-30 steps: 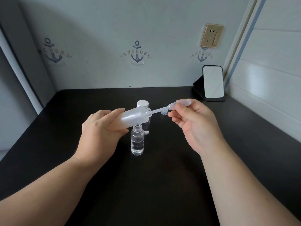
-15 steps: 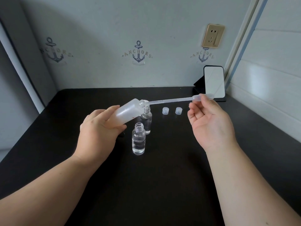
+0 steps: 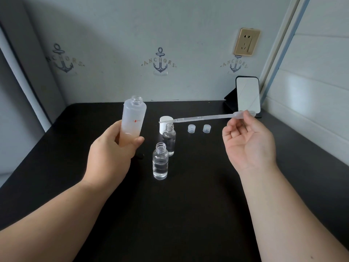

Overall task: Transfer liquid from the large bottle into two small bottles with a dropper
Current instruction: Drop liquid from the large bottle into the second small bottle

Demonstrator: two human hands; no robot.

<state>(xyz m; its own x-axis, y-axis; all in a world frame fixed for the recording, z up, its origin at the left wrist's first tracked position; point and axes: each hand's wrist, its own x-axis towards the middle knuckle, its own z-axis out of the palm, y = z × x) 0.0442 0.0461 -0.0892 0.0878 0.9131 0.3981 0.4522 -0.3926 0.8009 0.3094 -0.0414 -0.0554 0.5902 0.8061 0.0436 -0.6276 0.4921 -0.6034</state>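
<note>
The right hand (image 3: pixel 247 140) is pinching the dropper (image 3: pixel 200 117), pointing its tip left over the far small bottle (image 3: pixel 169 138).

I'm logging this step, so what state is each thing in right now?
Large bottle: uncapped, upright, gripped by left hand.
Dropper: near level, bulb pinched by right hand.
Near small bottle: open, partly filled.
Far small bottle: open, partly filled.
Two small caps: off, on table.
</note>
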